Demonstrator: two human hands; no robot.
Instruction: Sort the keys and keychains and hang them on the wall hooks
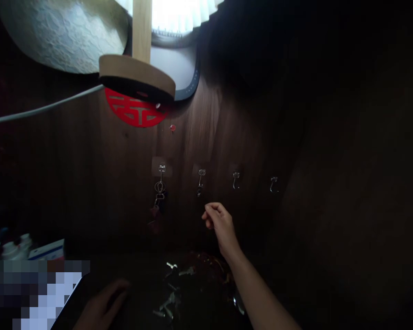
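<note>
My right hand (218,222) is raised in front of the wooden wall, fingers curled with the tips pinched together. Anything in that pinch is too small or dark to make out. Just above and left of it, a small dark metal item (199,190) hangs from the second hook (202,173). A keychain (160,187) with rings and a dark reddish tag hangs on the leftmost hook (162,168). My left hand (106,302) rests low over the dark surface, thumb and fingers apart, holding nothing visible. Several loose keys (170,301) lie between my arms.
Two more hooks (236,175) stand bare to the right. A lit lamp on a wooden post with a round base (137,75) hangs overhead, its cable (44,109) running left. Bottles (13,251) and a box (50,250) stand at left. A shiny reddish-brown object (213,263) lies behind the keys.
</note>
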